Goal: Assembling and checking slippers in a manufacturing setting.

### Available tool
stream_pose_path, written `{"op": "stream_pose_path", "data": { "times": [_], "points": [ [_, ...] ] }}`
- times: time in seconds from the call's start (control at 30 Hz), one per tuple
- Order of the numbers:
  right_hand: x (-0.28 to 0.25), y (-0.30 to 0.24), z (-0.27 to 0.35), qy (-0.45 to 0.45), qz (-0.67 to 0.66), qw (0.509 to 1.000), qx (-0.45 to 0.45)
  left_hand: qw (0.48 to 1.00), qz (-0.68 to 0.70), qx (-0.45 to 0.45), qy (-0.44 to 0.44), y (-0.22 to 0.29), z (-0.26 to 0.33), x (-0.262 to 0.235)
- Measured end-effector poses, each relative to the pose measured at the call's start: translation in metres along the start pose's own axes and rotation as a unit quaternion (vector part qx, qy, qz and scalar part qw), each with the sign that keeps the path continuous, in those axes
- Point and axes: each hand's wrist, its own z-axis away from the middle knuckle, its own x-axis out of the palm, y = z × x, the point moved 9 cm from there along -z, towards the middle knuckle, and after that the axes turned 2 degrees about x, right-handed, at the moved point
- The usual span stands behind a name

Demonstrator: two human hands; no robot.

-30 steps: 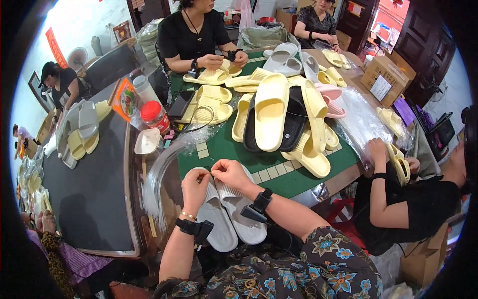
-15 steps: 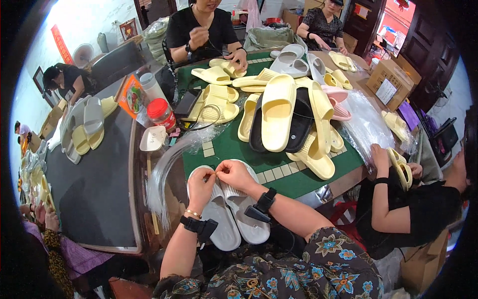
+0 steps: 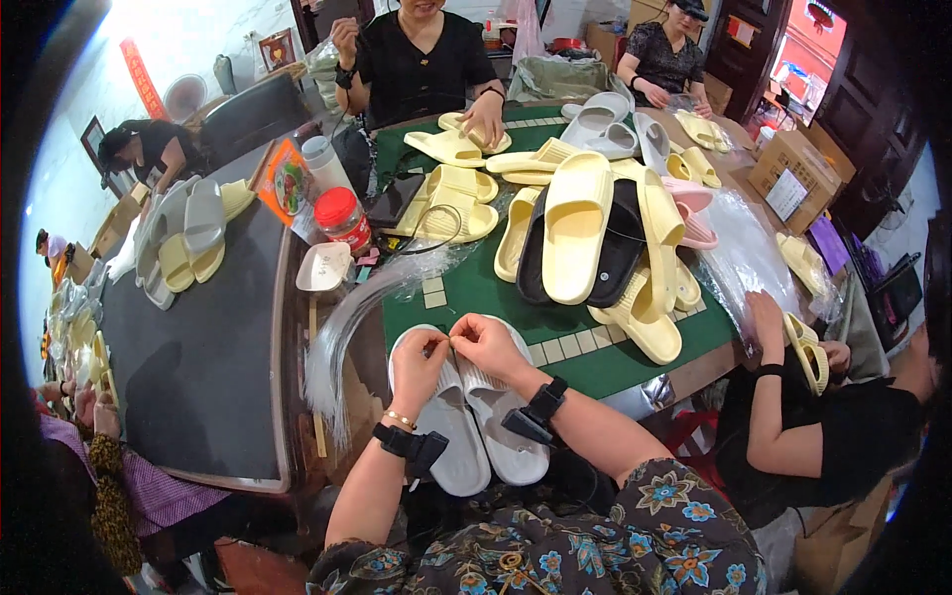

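A pair of pale grey slide slippers (image 3: 458,448) lies side by side at the table's near edge, toes pointing away. Over their straps, my left hand (image 3: 420,363) is closed in a pinch. My right hand (image 3: 486,347) pinches too, its fingertips almost meeting the left ones. Whatever sits between the fingers is too small to make out. Left of my hands, a bundle of thin clear plastic strands (image 3: 337,342) curves over the table edge. Beyond the hands rises a heap of slippers, with a cream-yellow slide (image 3: 575,233) lying over a black slide (image 3: 619,253).
A red-lidded jar (image 3: 342,220) and a white dish (image 3: 324,268) stand left of the green mat (image 3: 436,315). Clear plastic bags (image 3: 749,248) lie to the right. Co-workers sit opposite and at right, one holding a yellow slipper (image 3: 808,357). A cardboard box (image 3: 791,178) stands far right.
The view has shifted slightly, so the scene sits further right. My hands stay pinched close together over the grey slippers. The person opposite has raised one hand higher.
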Motion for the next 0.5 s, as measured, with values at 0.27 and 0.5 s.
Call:
{"op": "stream_pose_path", "data": {
  "times": [0.27,0.5],
  "points": [
    [-0.002,0.004,0.001,0.009,-0.050,0.999,0.018,1.000,-0.029,-0.003,-0.007,0.002,-0.001,-0.002],
    [-0.002,0.009,0.006,0.003,-0.023,0.999,0.024,1.000,-0.015,-0.001,-0.012,0.003,0.006,0.000]
  ]
}}
